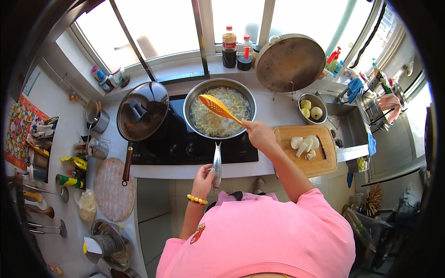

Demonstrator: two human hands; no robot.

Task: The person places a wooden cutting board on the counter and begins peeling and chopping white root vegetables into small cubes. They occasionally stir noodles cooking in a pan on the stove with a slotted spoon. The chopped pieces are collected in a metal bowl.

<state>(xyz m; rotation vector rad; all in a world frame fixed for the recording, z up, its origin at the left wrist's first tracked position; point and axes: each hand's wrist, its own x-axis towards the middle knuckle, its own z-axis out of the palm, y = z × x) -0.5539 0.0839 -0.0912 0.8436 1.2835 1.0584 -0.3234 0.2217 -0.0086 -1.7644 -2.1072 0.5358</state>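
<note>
A steel frying pan stands on the black cooktop, with bean sprouts in bubbling liquid. My right hand grips an orange slotted spoon by its handle end. The spoon's perforated head is over the sprouts; whether it touches them is unclear. Close against the left side of the pan's metal handle is my left hand, fingertips at its edge. I cannot tell whether they pinch it. A beaded bracelet circles that wrist.
Left of the pan sits a lidded wok, its wooden handle projecting past the counter edge. To the right, a cutting board bears sliced white pieces and a knife. Behind it are a steel bowl of peeled vegetables and a sink.
</note>
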